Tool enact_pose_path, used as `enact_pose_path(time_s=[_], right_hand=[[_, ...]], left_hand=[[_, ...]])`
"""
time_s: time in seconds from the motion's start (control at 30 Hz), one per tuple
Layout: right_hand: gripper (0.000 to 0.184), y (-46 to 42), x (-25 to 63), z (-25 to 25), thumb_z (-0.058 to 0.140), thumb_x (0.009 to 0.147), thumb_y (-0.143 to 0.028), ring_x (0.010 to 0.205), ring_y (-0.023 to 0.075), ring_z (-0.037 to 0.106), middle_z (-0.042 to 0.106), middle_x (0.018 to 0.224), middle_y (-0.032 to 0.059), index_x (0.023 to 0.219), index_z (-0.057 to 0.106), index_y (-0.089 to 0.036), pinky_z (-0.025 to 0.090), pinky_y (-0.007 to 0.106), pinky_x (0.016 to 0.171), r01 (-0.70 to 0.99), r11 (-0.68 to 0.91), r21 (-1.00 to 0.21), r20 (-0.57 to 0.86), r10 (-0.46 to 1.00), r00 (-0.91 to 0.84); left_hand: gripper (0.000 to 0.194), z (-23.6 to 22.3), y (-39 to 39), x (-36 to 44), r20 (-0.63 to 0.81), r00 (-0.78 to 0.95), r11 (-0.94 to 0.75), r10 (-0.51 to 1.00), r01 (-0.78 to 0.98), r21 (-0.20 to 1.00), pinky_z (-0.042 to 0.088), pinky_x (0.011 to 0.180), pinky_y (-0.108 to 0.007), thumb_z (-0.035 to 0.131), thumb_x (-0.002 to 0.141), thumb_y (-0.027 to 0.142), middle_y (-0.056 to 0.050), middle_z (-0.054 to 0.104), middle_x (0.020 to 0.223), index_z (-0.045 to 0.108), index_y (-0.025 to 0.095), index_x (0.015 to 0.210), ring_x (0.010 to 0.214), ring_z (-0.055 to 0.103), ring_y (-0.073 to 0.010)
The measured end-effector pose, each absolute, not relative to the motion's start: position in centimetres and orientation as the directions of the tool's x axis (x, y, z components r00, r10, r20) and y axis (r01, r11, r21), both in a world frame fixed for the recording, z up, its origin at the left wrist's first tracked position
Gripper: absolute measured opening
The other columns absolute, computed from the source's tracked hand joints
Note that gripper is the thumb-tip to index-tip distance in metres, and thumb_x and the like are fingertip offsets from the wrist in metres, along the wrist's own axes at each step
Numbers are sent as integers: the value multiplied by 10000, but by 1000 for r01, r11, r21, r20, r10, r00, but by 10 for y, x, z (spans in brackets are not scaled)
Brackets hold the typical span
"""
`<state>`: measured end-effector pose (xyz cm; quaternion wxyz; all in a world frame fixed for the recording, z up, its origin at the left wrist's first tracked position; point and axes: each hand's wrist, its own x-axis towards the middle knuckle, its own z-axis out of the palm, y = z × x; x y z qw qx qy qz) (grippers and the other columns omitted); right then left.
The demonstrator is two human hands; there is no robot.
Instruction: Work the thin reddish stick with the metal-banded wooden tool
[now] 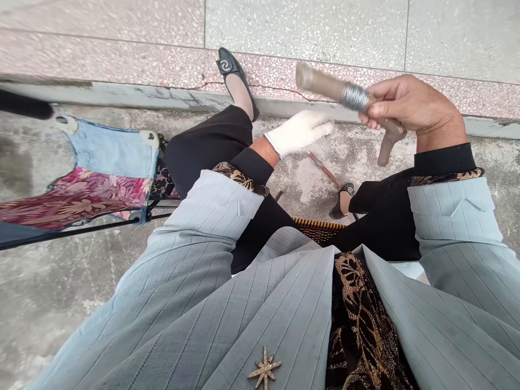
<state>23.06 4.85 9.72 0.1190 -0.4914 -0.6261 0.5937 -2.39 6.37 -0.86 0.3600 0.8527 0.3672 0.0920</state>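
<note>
Head view, looking down at a seated person in a grey pinstriped blazer [260, 309]. Right hand [410, 105] is bare, up near top right, fingers [376, 108] clenched around a brown wooden handle [325, 86]. Handle is tilted, slightly blurred, with a silver metal band [355, 97] around its middle and a bent end [390, 142] sticking down past the hand. Exact tool can't be told. Left hand [299, 131] wears a white glove, held out flat just left of the handle and not touching it, fingers released, nothing in them. Thin reddish rod [324, 168] lies on the concrete floor [60, 303] below the gloved hand, not touched by either hand. Black trousers [207, 146] cover the legs, one black flat shoe [227, 65] up by the speckled tile wall [304, 27], the other black shoe [343, 200] lower down, near the rod. Strip of orange and black woven seat [319, 230] shows between the knees. Folding chair [109, 151] with blue and floral cloth stands at left on the floor. Blazer opens over a batik shirt [361, 319], star brooch [264, 369] on the lapel.
</note>
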Motion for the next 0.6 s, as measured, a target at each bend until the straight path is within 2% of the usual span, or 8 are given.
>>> enact_pose_path(time_s=[0.1, 0.17, 0.23, 0.3, 0.4, 0.5, 0.6], right_hand=[[395, 51, 229, 88, 861, 782, -657, 792, 248, 511, 644, 829, 87, 799, 665, -315, 510, 531, 861, 403, -200, -893, -349, 872, -342], [420, 55, 226, 76, 851, 792, -671, 795, 256, 528, 640, 837, 102, 800, 652, -301, 503, 549, 879, 509, -218, -833, -390, 884, -259], [443, 60, 222, 64, 808, 847, -670, 840, 272, 573, 648, 844, 118, 844, 667, -250, 502, 551, 917, 686, -199, -700, -434, 881, -186], [438, 66, 219, 53, 748, 907, -650, 952, 319, 623, 678, 868, 137, 920, 695, -215, 495, 542, 959, 839, -114, -532, -439, 884, -159], [363, 73, 216, 41, 726, 929, -564, 1074, 370, 654, 711, 922, 141, 996, 739, -208, 497, 506, 954, 939, 27, -341, -444, 876, -187], [267, 74, 215, 33, 765, 899, -486, 983, 349, 688, 710, 835, 102, 940, 766, -222, 510, 456, 854, 961, 126, -246, -550, 798, -246], [172, 69, 215, 34, 762, 909, -362, 749, 238, 652, 686, 702, 53, 835, 765, -207, 479, 386, 738, 947, 187, -262, -754, 572, -322]], left_hand=[[395, -3, 59, -19, -138, 765, -513, 629, 542, 666, 504, 845, -329, 414, 1040, 389, -69, 749, 935, 737, 164, 1077, 874, 680, -212], [381, 0, 56, -17, -149, 795, -551, 588, 528, 646, 495, 826, -312, 431, 1032, 386, -53, 751, 906, 746, 183, 1097, 874, 683, -208], [374, 0, 55, -16, -147, 808, -581, 571, 524, 623, 482, 817, -309, 444, 1030, 397, -50, 752, 886, 756, 199, 1094, 883, 690, -214], [370, -3, 54, -15, -152, 811, -601, 565, 531, 598, 472, 818, -320, 456, 1029, 404, -57, 753, 881, 765, 205, 1074, 890, 700, -226], [365, -10, 54, -12, -151, 809, -621, 568, 542, 567, 458, 824, -334, 467, 1033, 403, -66, 755, 889, 773, 206, 1058, 897, 709, -239], [355, -14, 53, -11, -153, 817, -649, 557, 542, 534, 451, 819, -331, 478, 1035, 397, -63, 759, 893, 780, 211, 1057, 898, 714, -238], [352, -14, 54, -13, -166, 839, -674, 519, 521, 523, 457, 807, -314, 493, 1040, 388, -59, 768, 877, 796, 209, 1045, 886, 722, -230]])
